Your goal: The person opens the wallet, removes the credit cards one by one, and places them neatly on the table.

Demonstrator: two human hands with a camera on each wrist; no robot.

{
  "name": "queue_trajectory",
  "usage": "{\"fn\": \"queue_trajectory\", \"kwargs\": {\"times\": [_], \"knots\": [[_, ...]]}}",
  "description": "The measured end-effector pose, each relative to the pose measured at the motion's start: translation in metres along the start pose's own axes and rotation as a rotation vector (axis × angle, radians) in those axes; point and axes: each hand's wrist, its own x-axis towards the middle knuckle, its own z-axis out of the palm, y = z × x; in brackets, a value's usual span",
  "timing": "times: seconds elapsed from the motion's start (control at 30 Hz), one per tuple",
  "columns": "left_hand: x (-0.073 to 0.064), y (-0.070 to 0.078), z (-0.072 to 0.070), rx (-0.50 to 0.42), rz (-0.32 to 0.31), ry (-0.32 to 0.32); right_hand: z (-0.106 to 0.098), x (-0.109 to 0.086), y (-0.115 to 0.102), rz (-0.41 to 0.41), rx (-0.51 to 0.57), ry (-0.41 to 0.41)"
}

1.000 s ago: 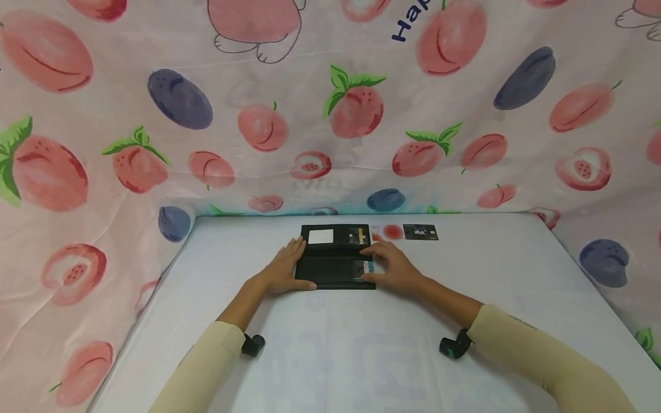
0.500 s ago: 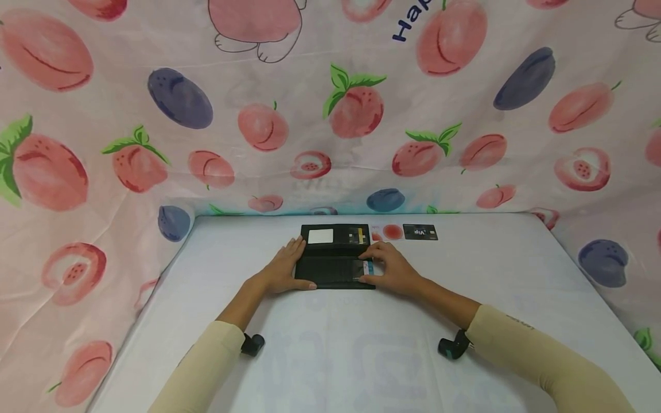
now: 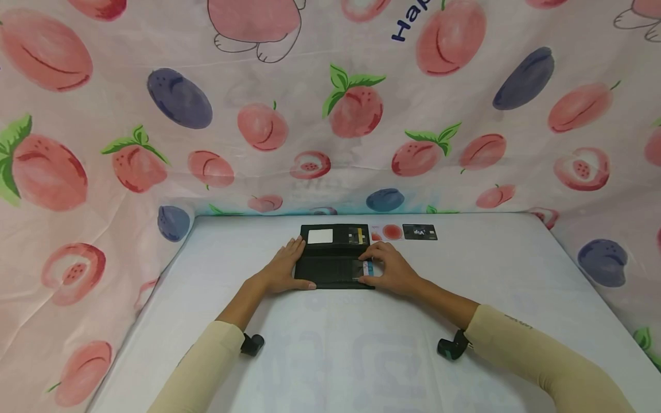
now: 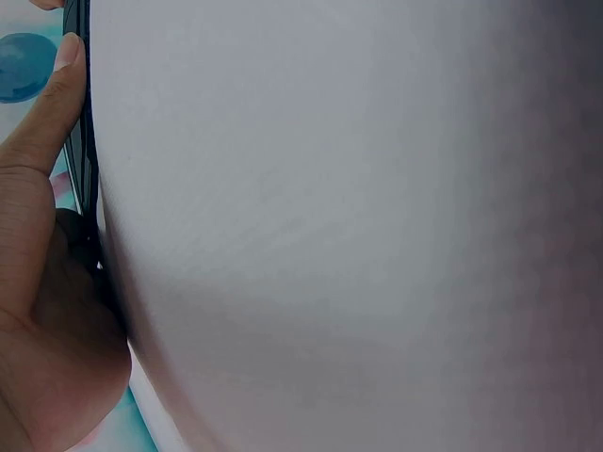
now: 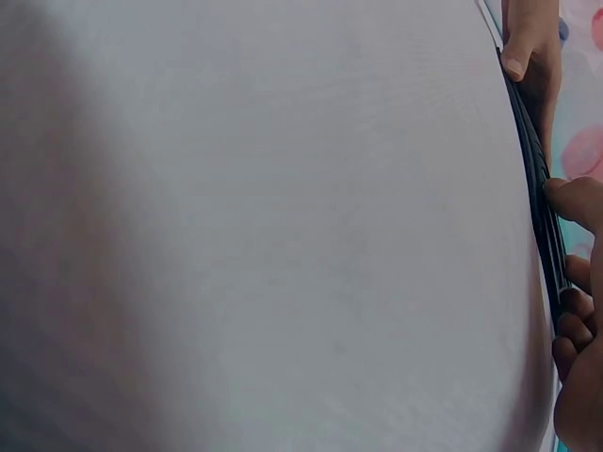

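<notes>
Compared with a second ago, the right hand [image 3: 396, 271] is reaching slightly further over the unfolded black wallet [image 3: 327, 274], pinching the blue-and-white card [image 3: 368, 268] at its near right end, apparently adjusting the fit. The left hand [image 3: 280, 272], fingers extended, is steadying the wallet's left side.

The place is a makeshift booth around a table; whether it stands in a home, an office or a lab cannot be told. A pink cloth [image 3: 289, 86] printed with peaches, dark blue fruit, cartoon feet and the letters "Hap" hangs behind the tabletop [image 3: 330, 344] and along its left and right sides, creased in places. The tabletop is white with a faint pattern. A small black device [image 3: 453, 346] sits beside each sleeve [image 3: 537, 350].
</notes>
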Motion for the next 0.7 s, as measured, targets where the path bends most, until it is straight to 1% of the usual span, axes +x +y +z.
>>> {"fn": "queue_trajectory", "kwargs": {"times": [0.17, 0.43, 0.7], "knots": [[0.0005, -0.0013, 0.0003, -0.001, 0.005, -0.001, 0.001, 0.0003, 0.0009, -0.003, 0.008, 0.011], [0.0026, -0.0028, 0.0014, 0.0, 0.01, -0.007, -0.0003, -0.0007, 0.0049, 0.014, 0.02, 0.006], [0.002, -0.0035, 0.0015, -0.005, 0.016, -0.003, -0.0025, -0.0017, 0.0054, -0.005, 0.051, 0.011]]}}
